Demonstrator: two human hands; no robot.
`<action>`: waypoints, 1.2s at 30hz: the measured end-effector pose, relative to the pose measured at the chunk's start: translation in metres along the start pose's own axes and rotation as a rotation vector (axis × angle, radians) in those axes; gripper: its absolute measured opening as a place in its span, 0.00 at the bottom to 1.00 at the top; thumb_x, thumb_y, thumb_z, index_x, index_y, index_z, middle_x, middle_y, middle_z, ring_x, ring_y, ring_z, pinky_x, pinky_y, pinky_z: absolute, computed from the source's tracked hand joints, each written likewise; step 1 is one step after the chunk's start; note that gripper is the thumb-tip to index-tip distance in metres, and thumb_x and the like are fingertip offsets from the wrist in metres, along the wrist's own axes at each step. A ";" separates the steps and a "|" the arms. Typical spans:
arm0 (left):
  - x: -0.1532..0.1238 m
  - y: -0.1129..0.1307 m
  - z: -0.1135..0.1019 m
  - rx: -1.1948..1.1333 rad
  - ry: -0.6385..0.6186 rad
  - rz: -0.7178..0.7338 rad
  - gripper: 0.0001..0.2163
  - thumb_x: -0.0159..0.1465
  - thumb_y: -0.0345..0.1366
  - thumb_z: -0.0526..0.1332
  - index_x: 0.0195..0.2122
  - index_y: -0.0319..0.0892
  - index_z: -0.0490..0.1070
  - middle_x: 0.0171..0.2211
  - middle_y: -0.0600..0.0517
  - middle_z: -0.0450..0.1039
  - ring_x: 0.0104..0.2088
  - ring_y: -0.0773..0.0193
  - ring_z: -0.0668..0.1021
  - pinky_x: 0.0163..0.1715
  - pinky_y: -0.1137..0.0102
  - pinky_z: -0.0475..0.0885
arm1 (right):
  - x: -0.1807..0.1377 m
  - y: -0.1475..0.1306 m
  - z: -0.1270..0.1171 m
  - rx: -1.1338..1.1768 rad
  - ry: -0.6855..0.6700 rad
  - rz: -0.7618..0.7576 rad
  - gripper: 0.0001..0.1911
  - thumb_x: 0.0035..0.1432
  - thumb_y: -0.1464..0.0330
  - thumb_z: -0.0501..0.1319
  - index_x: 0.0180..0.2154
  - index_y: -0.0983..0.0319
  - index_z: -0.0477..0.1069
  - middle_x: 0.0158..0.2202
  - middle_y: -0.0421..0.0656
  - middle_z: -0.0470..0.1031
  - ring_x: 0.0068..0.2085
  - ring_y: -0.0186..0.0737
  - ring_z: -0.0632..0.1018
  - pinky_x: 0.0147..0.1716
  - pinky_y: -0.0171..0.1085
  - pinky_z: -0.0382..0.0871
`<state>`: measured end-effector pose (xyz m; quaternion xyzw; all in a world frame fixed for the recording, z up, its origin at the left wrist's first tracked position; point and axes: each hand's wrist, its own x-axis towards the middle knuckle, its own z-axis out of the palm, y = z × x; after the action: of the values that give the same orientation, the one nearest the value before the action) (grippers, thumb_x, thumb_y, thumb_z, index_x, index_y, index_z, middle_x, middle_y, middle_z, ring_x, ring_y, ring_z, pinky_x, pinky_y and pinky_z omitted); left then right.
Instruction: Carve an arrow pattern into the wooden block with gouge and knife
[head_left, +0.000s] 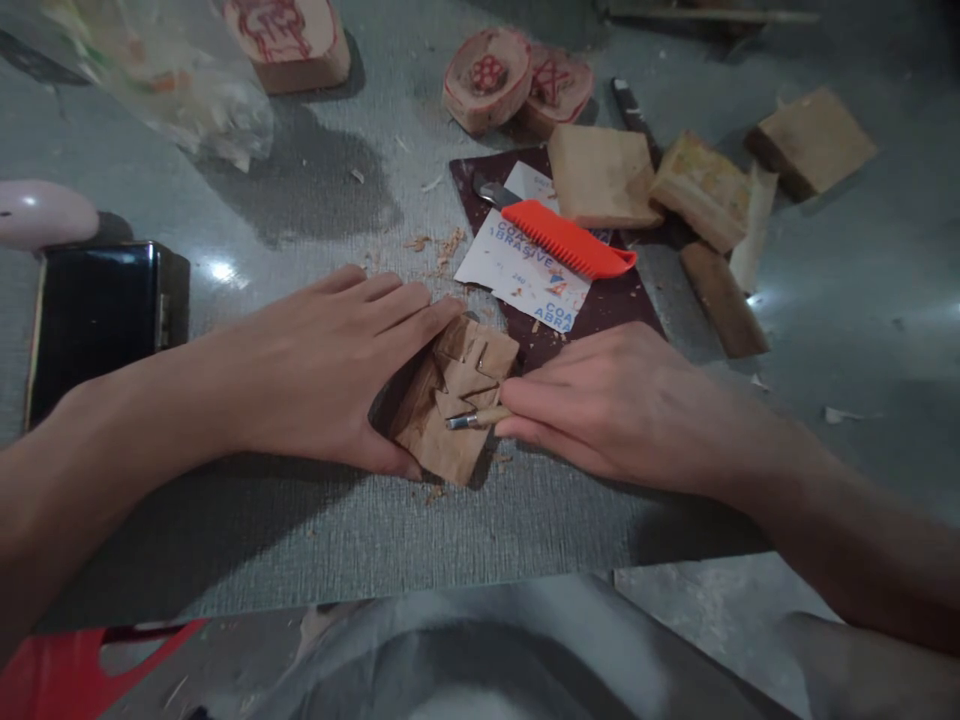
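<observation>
A small wooden block (461, 450) with angular cuts carved into its top lies tilted on the table near the front edge. My left hand (337, 365) grips its left side, the thumb at the near corner and the index finger at the far corner. Between the fingers of my right hand (607, 405) is a carving tool (480, 417) with a light wooden handle and a metal tip. That tip points left and sits over the block's carved face; whether it touches the wood I cannot tell. Wood shavings (446, 250) lie just beyond the block.
Behind the hands, an orange-handled tool (570, 240) rests on sandpaper sheets (517, 270). Wooden blocks (600, 175) are scattered at the right. Red-marked wood pieces (487, 80), a plastic bag (172, 70) and a black box (97, 310) also occupy the table (315, 540).
</observation>
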<state>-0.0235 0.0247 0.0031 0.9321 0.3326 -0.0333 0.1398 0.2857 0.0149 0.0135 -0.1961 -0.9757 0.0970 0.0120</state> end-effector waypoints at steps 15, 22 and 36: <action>-0.003 -0.001 0.001 0.022 -0.002 0.008 0.58 0.63 0.76 0.67 0.82 0.38 0.64 0.67 0.33 0.81 0.62 0.29 0.83 0.69 0.38 0.75 | -0.003 0.004 -0.004 0.020 0.076 -0.058 0.19 0.88 0.63 0.59 0.38 0.58 0.73 0.30 0.36 0.78 0.28 0.39 0.71 0.32 0.45 0.52; -0.003 0.001 -0.001 0.060 -0.065 0.002 0.58 0.67 0.73 0.68 0.84 0.32 0.61 0.70 0.30 0.78 0.65 0.29 0.81 0.71 0.39 0.73 | -0.002 0.001 0.003 0.022 0.066 0.001 0.21 0.90 0.61 0.56 0.39 0.58 0.74 0.29 0.37 0.78 0.29 0.40 0.72 0.33 0.45 0.51; -0.003 -0.002 0.003 0.038 -0.005 0.028 0.64 0.60 0.79 0.70 0.83 0.31 0.62 0.67 0.29 0.79 0.62 0.27 0.82 0.68 0.37 0.75 | 0.000 0.001 0.001 0.029 0.110 -0.025 0.18 0.88 0.62 0.59 0.40 0.59 0.77 0.32 0.36 0.81 0.30 0.41 0.74 0.34 0.45 0.56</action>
<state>-0.0277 0.0235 0.0001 0.9390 0.3185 -0.0400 0.1233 0.2863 0.0152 0.0125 -0.1884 -0.9745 0.0999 0.0695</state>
